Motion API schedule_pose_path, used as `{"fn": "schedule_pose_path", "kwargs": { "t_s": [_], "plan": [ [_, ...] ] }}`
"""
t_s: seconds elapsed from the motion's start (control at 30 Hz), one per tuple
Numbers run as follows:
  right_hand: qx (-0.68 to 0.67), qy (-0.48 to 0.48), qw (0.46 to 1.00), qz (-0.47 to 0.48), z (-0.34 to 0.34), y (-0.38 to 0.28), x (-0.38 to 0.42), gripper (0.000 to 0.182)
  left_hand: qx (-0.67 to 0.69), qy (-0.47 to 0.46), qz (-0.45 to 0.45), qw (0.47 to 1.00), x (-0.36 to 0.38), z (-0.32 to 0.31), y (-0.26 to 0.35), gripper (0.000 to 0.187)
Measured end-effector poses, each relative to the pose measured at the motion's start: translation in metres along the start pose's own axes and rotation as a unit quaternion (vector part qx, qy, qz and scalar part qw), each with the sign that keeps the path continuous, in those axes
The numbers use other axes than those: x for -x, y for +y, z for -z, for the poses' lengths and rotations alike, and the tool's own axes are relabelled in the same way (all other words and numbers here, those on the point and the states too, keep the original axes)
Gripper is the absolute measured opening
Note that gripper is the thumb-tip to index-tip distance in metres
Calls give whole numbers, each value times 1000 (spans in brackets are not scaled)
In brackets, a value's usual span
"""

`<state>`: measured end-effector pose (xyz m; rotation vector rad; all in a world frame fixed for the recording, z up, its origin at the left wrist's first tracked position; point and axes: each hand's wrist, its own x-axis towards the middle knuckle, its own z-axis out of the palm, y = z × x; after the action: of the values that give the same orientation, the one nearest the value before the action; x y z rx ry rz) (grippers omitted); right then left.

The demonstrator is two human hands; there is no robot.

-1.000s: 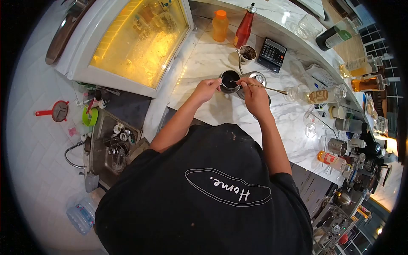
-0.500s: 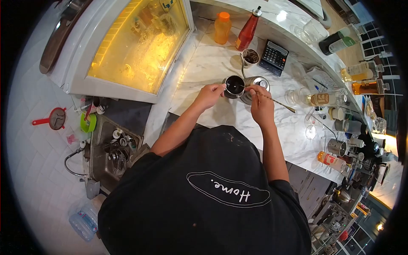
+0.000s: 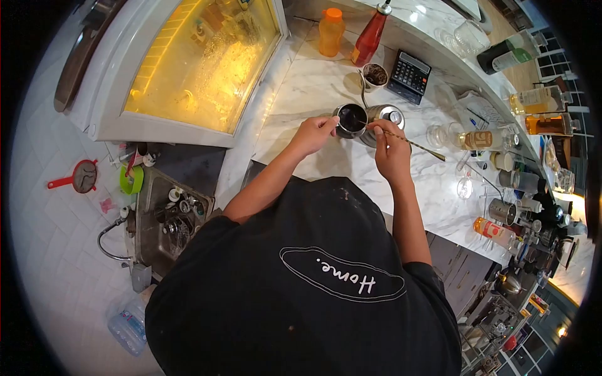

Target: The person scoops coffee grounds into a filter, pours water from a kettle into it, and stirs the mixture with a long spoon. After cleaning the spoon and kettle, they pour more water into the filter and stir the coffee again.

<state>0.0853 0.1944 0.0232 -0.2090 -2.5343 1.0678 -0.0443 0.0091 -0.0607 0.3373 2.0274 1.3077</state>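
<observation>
My left hand grips the left side of a metal cup with dark liquid inside, held over the marble counter. In my right hand, fingers pinch a bar spoon with a twisted handle. One end of the spoon points at the cup's right rim; the other sticks out to the right, past the hand. Just beyond my right fingers stands a steel gooseneck kettle, partly hidden by the hand and cup. Behind it sits a small tub of dark grounds.
A calculator, an orange bottle and a red sauce bottle stand at the back. Glass bottles line the right side. On the left are a lit display case and a sink holding dishes.
The view has shifted slightly. My right hand has drawn a little to the right, and the spoon's end that was inside the cup now shows at its right rim.
</observation>
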Motion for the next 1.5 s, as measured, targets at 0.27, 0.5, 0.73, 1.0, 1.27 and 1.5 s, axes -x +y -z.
{"fn": "schedule_pose_path", "kwargs": {
  "t_s": [0.27, 0.5, 0.73, 1.0, 1.27, 1.5],
  "plan": [
    [-26, 7, 1000, -2, -9, -4, 7, 14, 32, 23, -46, 998, -12, -8, -22, 57],
    [-7, 24, 999, 38, -12, -2, 13, 15, 33, 32, -47, 998, -14, -10, -27, 58],
    [9, 20, 1000, -22, -10, 1, 6, 13, 29, 20, -55, 998, -19, -10, -30, 57],
    [28, 14, 998, 52, -12, -9, 10, 14, 38, 33, -40, 998, -16, -12, -28, 57],
    [32, -3, 999, 19, -1, -7, 11, 15, 21, 9, 2, 1000, -8, -6, -11, 51],
    [48, -2, 999, 0, 0, -11, 0, 16, 27, 30, -35, 999, -10, -9, -16, 54]
  ]
}}
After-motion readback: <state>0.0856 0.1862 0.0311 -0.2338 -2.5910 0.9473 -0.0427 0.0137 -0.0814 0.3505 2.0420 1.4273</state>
